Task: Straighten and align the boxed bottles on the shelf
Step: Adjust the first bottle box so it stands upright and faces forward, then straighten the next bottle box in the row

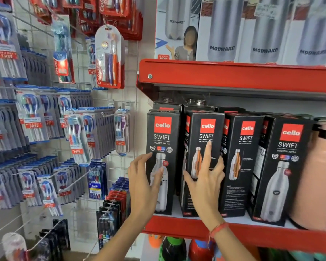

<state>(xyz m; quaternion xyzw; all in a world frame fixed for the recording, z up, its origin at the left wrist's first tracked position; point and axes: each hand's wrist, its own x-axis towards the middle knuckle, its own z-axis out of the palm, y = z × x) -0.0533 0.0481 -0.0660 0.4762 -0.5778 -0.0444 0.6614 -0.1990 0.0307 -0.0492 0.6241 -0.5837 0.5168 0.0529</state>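
Several black boxed bottles stand in a row on a red shelf (177, 226). The leftmost box (163, 140) faces forward. The second box (205, 129), third box (242, 166) and fourth box (282, 166) are turned at an angle, showing their left sides. My left hand (143, 183) is spread open against the leftmost box's left front edge. My right hand (207, 178) lies flat with fingers apart on the front of the second box, with a red thread on its wrist. More boxes stand behind the front row.
A peach-coloured jug (318, 176) stands at the right end of the row. White boxed bottles (262, 31) fill the red shelf above (233, 76). Toothbrush packs (109, 57) hang on wire hooks to the left. Coloured bottles (173, 249) sit on the shelf below.
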